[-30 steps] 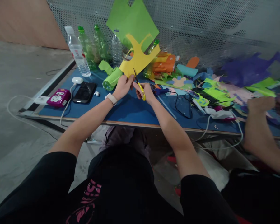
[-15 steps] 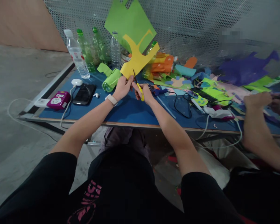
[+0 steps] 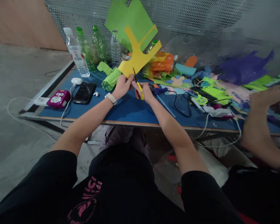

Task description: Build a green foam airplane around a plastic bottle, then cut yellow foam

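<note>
My left hand (image 3: 122, 86), with a white watch on the wrist, pinches the lower edge of a yellow sheet (image 3: 138, 57) cut into a branching shape and holds it upright over the blue table (image 3: 130, 109). My right hand (image 3: 146, 91) grips yellow-handled scissors (image 3: 139, 87), whose dark blades point up into the bottom of the yellow sheet. A large green sheet (image 3: 128, 21) stands behind the yellow one.
Several plastic bottles (image 3: 77, 53) stand at the table's back left, with a black phone (image 3: 84, 92), a white earbud case (image 3: 77, 81) and a magenta power strip (image 3: 56, 98) near them. Coloured paper scraps (image 3: 207, 90) and cables cover the right side. Another person's arm (image 3: 259, 124) works at the right edge.
The yellow sheet has turned a little and risen slightly in my left hand while the scissors stay at its lower edge. The other person's hand at the right has lifted.
</note>
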A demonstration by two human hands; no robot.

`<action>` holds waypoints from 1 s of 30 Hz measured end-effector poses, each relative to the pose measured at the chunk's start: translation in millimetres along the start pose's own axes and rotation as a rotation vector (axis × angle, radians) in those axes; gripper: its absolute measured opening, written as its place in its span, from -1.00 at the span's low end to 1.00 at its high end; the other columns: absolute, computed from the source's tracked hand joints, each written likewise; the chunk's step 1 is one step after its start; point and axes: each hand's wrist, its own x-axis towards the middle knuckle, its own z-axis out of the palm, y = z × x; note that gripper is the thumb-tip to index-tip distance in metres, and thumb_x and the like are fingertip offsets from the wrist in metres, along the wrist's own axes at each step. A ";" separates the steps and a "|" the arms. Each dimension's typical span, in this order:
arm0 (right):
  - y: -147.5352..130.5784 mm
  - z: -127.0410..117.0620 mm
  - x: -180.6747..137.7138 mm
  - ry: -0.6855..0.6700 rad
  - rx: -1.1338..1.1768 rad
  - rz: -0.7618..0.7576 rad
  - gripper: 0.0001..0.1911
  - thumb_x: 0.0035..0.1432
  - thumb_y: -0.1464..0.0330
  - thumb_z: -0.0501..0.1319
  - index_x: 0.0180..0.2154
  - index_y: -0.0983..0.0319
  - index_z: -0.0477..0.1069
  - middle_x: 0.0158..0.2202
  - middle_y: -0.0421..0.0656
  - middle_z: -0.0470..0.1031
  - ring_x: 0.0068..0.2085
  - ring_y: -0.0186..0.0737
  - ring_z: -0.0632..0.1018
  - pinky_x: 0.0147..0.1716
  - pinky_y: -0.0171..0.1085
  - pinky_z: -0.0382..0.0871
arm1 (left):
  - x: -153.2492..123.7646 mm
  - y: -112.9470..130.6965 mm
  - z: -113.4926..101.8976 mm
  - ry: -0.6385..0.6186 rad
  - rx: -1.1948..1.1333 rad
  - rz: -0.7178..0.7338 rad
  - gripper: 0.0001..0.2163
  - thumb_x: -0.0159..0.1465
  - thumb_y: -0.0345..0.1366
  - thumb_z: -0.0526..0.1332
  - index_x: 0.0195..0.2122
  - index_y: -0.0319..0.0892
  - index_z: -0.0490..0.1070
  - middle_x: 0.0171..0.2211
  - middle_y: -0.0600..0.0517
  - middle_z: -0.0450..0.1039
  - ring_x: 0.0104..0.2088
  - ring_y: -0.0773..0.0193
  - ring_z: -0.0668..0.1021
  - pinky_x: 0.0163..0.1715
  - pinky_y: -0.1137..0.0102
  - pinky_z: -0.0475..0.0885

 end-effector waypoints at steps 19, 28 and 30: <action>-13.7 3.8 -10.3 -0.010 -0.046 0.029 -0.20 0.58 -0.26 0.66 -0.28 0.04 0.24 -0.54 -0.33 0.33 -0.58 -0.27 0.46 -0.67 -0.32 0.35 | 4.7 -20.9 -0.4 -0.017 0.021 -0.014 -0.27 0.93 0.42 0.29 -0.27 -0.05 0.47 -0.54 0.00 0.47 -0.49 0.07 0.69 -0.31 0.17 0.73; -7.9 4.2 -6.1 0.010 -0.042 0.005 -0.15 0.52 -0.40 0.63 -0.28 0.05 0.27 -0.56 -0.31 0.35 -0.60 -0.27 0.47 -0.71 -0.34 0.35 | -0.5 2.2 2.1 0.012 -0.006 -0.004 -0.28 0.82 0.48 0.41 -0.24 -0.04 0.51 -0.49 -0.04 0.43 -0.30 -0.14 0.84 -0.27 0.15 0.83; -6.0 3.5 -4.3 0.020 -0.056 0.013 -0.15 0.53 -0.39 0.62 -0.28 0.05 0.26 -0.55 -0.31 0.35 -0.60 -0.28 0.48 -0.72 -0.35 0.33 | -1.7 7.4 2.2 0.006 -0.009 0.000 -0.28 0.83 0.49 0.37 -0.24 -0.04 0.51 -0.50 -0.04 0.44 -0.28 -0.15 0.85 -0.26 0.16 0.84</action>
